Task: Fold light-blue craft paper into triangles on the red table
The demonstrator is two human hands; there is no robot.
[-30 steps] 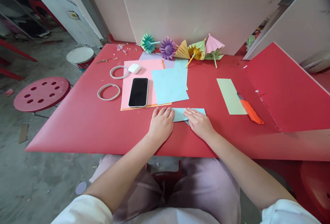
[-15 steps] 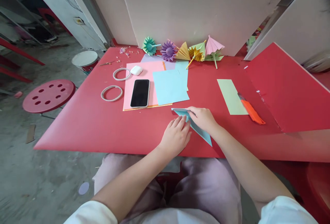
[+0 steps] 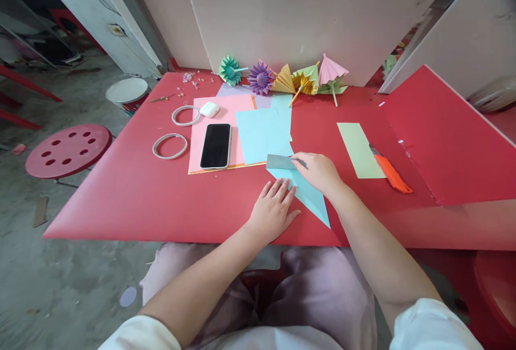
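Note:
A sheet of light blue paper (image 3: 308, 199), partly folded, lies near the table's front edge with one corner pointing toward me. My right hand (image 3: 318, 172) pinches a raised flap at its far edge; the flap looks greyish in shadow. Fingers stretched out, my left hand (image 3: 272, 205) rests flat on the near left part of the same paper. Just beyond the flap is another light blue sheet (image 3: 262, 132), lying over pink paper (image 3: 195, 156).
Left of centre are a phone (image 3: 216, 145), a white earbud case (image 3: 209, 109) and two tape rolls (image 3: 170, 146). Folded paper umbrellas (image 3: 260, 77) line the back wall. A green paper piece (image 3: 360, 151) and an orange cutter knife (image 3: 393, 174) lie right, beside a red panel (image 3: 451, 145).
My right hand has moved slightly away from me, lifting the paper's far flap so that its face shows more. My left hand stays flat and has shifted slightly left.

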